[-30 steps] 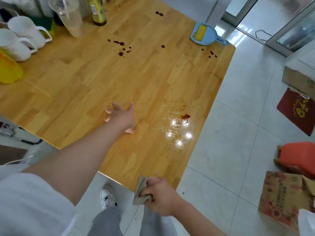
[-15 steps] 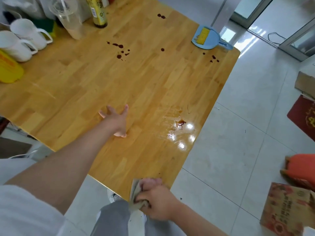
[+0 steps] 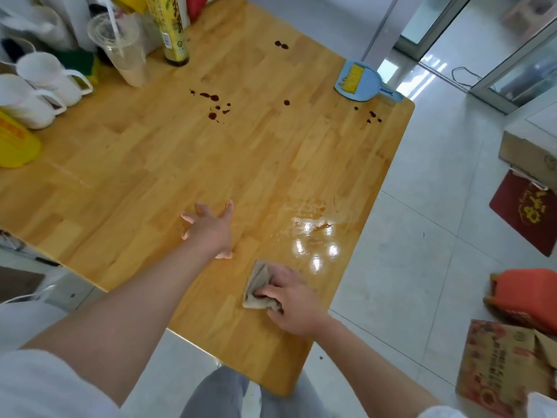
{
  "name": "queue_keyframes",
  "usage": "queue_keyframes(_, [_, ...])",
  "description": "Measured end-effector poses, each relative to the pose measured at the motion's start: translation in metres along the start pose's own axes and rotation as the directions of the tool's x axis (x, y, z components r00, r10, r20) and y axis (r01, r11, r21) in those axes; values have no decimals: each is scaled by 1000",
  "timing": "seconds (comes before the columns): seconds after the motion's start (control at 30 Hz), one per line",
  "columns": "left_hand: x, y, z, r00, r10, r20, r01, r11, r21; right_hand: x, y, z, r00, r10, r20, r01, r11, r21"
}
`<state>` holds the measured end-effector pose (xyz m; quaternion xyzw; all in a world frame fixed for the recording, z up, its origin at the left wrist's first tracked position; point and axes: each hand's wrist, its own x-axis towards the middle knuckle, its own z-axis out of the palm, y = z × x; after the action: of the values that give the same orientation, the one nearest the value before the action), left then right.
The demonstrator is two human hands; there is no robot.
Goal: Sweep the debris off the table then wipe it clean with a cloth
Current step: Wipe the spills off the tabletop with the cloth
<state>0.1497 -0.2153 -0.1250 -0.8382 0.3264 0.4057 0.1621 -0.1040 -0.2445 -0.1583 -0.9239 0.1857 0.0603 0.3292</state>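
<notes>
Head view: your right hand (image 3: 289, 300) presses the folded cloth (image 3: 259, 286) flat on the table (image 3: 150, 164), fingers curled over it. The wet smear (image 3: 313, 233) lies just ahead and right of the cloth, nearer this hand; your left hand (image 3: 211, 230) rests with fingers spread. A second ago the cloth hung at the table's near edge.

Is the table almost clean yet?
Not yet. No crumbs show, and the dustpan is set aside, so sweeping looks done. The right hand presses the cloth on the table near a wet smear; the left hand leans flat. Dark spots farther away still need wiping.
</notes>
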Motion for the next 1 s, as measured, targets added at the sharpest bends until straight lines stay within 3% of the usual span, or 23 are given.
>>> queue_keyframes(0.07, [0,0,1,1000,2,-8,-2,1000,7,2,35,-32,1000,-3,24,3,1000,28])
queue_keyframes(0.1, [1,0,1,1000,-1,-8,1,1000,15,9,57,-48,985,154,-81,-150,987,56])
queue_keyframes(0.13, [1,1,2,1000,-4,-3,4,1000,17,17,79,-67,906,354,-231,-336,935,115])
queue_keyframes(0.17, [1,1,2,1000,-7,2,7,1000,15,26,97,-84,736,580,-350,-523,815,250])
queue_keyframes(0.23, [2,2,2,1000,-8,4,8,1000,19,49,106,-99,331,870,-366,-699,487,524])
queue_keyframes(0.27, [2,1,2,1000,-7,3,7,1000,19,62,92,-96,231,902,-364,-744,405,531])
queue_keyframes(0.3, [2,1,2,1000,-8,5,8,1000,18,73,74,-86,250,885,-392,-781,424,459])
queue_keyframes(0.33, [2,2,2,1000,-10,9,10,1000,15,79,53,-71,392,829,-399,-769,534,353])
queue_keyframes(0.4, [0,2,1,1000,-9,1,9,1000,24,72,12,-37,846,465,-261,-455,885,102])
queue_keyframes(0.43, [-1,2,2,1000,-7,-2,7,1000,22,60,5,-29,968,213,-133,-212,977,23])
queue_keyframes(0.5, [-1,1,2,1000,-11,-7,11,1000,10,55,35,-50,998,-62,9,62,998,9])
queue_keyframes(0.53, [-2,1,2,1000,-11,-8,11,1000,7,58,57,-67,999,-35,-4,35,999,-9])
queue_keyframes(0.6, [-2,2,2,1000,-11,-6,11,1000,0,70,108,-105,936,278,-217,-281,960,20])
queue_keyframes(0.67, [-2,3,1,1000,-17,3,17,1000,-14,81,138,-134,570,718,-400,-636,694,338])
queue_keyframes(0.7, [-3,3,1,1000,-19,8,20,1000,-18,88,137,-134,408,816,-410,-694,569,442])
queue_keyframes(0.73, [-5,3,0,1000,-22,8,23,999,-23,94,122,-128,367,822,-435,-711,550,438])
queue_keyframes(0.77, [-7,4,-1,1000,-29,6,29,999,-28,97,102,-116,439,783,-442,-686,609,399])
queue_keyframes(0.8, [-9,4,-2,999,-32,2,33,999,-31,96,79,-99,614,681,-399,-593,732,336])
queue_keyframes(0.83, [-11,4,-4,999,-34,-4,34,999,-36,89,59,-79,820,475,-319,-426,879,215])
queue_keyframes(0.87, [-13,4,-5,999,-36,-8,35,999,-40,77,41,-63,967,201,-156,-189,978,84])
queue_keyframes(0.9, [-14,4,-6,999,-35,-10,35,998,-43,66,34,-55,997,-61,42,61,998,21])
queue_keyframes(0.93, [-15,5,-8,999,-43,-12,43,998,-42,62,45,-60,957,-226,184,222,974,43])
queue_keyframes(1.0, [-16,6,-9,998,-62,-13,62,997,-38,70,86,-93,966,-193,171,186,981,56])
